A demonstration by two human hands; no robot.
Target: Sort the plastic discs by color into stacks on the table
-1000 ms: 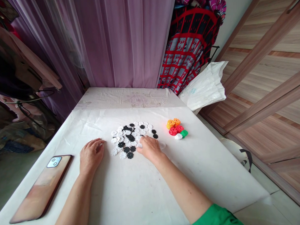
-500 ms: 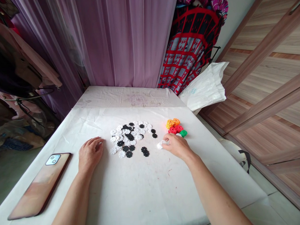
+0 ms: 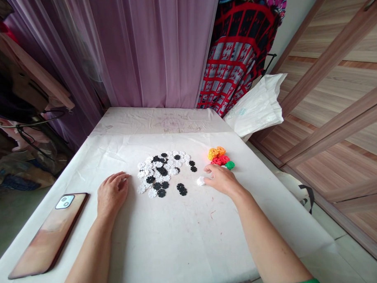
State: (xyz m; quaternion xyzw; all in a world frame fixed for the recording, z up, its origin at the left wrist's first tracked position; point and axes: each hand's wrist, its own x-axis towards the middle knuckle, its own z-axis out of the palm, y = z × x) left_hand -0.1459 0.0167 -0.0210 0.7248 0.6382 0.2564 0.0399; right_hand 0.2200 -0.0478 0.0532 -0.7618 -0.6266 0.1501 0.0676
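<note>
White flower-shaped discs (image 3: 152,193) and black ones (image 3: 161,193) lie in a loose pile at the middle of the table, with a few black discs (image 3: 182,189) apart on its right. My right hand (image 3: 219,179) is open, its fingertips beside a small white piece (image 3: 200,181) resting on the cloth. Just beyond that hand sit orange (image 3: 216,152), red (image 3: 220,160) and green (image 3: 229,165) clusters. My left hand (image 3: 112,193) rests left of the pile, thumb and fingers drawn together; whatever they hold is too small to make out.
A phone (image 3: 49,235) lies on the left of the white-covered table (image 3: 179,241). Behind the table hangs a purple curtain (image 3: 151,52). A white bag (image 3: 255,108) stands at the back right corner, near wooden doors (image 3: 335,87).
My right hand has opened and let go of the white piece, which now sits on the cloth. My left hand has stayed in place. The view has shifted slightly.
</note>
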